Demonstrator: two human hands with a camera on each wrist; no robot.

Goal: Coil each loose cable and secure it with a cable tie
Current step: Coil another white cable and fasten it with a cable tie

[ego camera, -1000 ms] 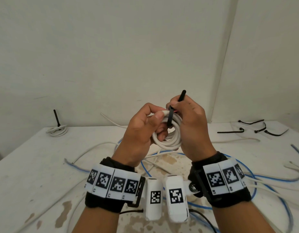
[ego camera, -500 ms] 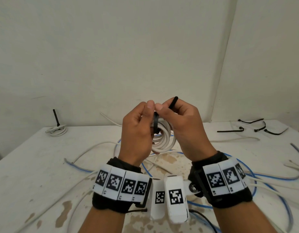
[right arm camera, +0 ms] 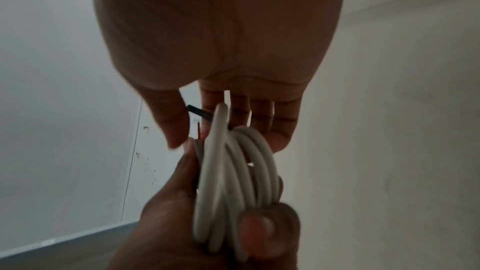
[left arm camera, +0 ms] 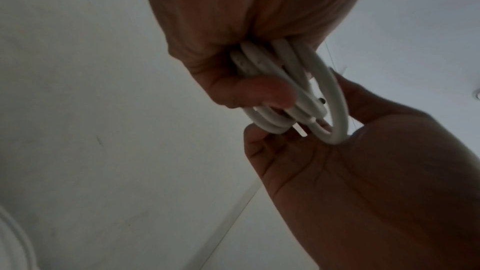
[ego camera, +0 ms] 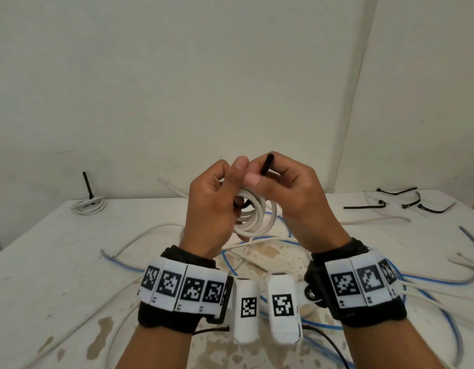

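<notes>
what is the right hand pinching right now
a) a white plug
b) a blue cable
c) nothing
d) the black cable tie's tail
d: in the head view the right hand pinches the black cable tie above the white cable coil that the left hand grips.

Both hands are raised together above the table (ego camera: pixel 57 262), forearms angled inward. The left hand (ego camera: pixel 213 209) is curled round the white cable coil (ego camera: pixel 253 217), thumb up. The right hand (ego camera: pixel 297 198) is held just beside it, the black cable tie (ego camera: pixel 266 165) pinched between thumb and forefinger.
</notes>
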